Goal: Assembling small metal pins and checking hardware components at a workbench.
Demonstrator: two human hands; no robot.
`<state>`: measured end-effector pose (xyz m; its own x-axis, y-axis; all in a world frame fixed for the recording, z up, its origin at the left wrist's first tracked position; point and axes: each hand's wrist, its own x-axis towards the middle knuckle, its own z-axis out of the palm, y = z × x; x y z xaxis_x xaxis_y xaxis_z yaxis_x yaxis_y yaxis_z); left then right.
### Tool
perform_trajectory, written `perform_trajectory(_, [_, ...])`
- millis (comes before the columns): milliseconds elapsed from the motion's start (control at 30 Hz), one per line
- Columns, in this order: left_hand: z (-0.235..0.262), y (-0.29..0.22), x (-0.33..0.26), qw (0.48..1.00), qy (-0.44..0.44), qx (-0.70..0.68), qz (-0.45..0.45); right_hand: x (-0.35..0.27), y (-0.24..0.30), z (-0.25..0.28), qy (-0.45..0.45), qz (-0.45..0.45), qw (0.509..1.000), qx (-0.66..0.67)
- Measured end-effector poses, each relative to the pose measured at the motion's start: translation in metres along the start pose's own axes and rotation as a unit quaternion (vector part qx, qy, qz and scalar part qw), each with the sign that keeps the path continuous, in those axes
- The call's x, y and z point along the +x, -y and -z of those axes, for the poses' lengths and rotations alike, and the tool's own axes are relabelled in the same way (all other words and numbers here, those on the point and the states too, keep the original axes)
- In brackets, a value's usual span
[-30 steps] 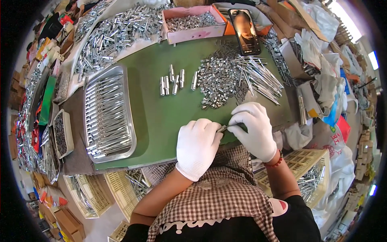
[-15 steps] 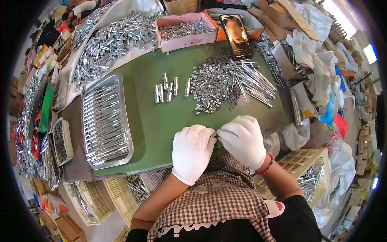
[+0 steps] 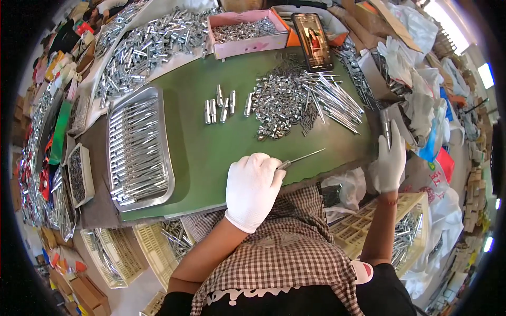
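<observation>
My left hand (image 3: 254, 188), in a white glove, grips a thin metal rod (image 3: 301, 158) near the front edge of the green mat (image 3: 221, 142); the rod points right. Out at the table's right side, my gloved right hand (image 3: 389, 160) pinches a small metal piece (image 3: 388, 131) upright between its fingers. A pile of small silver parts (image 3: 276, 100) and a bunch of long rods (image 3: 332, 102) lie on the mat beyond the hands. A few short metal tubes (image 3: 221, 108) lie in a row left of the pile.
A metal tray (image 3: 138, 147) of finished pieces sits at the mat's left. A pink box (image 3: 247, 34) of small parts and a phone (image 3: 312, 41) stand at the back. Yellow crates (image 3: 400, 237) sit below the table's right; bags and boxes crowd the right side.
The hands were joined together at the front edge. My right hand has since swung out to the right and picked up a small piece; the left stays, holding the rod.
</observation>
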<state>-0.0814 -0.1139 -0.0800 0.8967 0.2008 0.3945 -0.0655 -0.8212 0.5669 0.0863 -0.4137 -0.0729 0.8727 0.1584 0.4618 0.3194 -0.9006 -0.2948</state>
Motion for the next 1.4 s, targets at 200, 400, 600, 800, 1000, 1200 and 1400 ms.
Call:
perform_trajectory(200, [0.000,0.000,-0.003,1.000,0.003,-0.003,-0.001,-0.061,0.115,0.025,0.066,0.192,0.967,0.155])
perform_trajectory(400, [0.001,-0.001,-0.003,1.000,0.003,0.013,0.000,-0.071,0.138,0.024,0.188,0.154,0.960,0.137])
perform_trajectory(600, [0.000,0.001,-0.002,1.000,-0.010,-0.008,-0.008,-0.074,0.146,0.028,0.274,0.108,0.947,0.129])
perform_trajectory(800, [-0.001,0.000,-0.002,1.000,-0.009,0.001,-0.006,-0.080,0.145,0.025,0.256,0.137,0.949,0.125])
perform_trajectory(1000, [-0.001,-0.003,-0.003,1.000,-0.014,0.014,-0.010,-0.087,0.145,0.014,0.162,0.103,0.960,0.202])
perform_trajectory(1200, [-0.002,-0.001,-0.003,1.000,-0.013,0.016,-0.014,-0.071,0.124,0.013,0.077,0.079,0.965,0.237])
perform_trajectory(1400, [-0.003,-0.003,-0.002,0.999,-0.023,0.040,-0.010,-0.025,0.045,0.008,-0.053,-0.033,0.998,0.025])
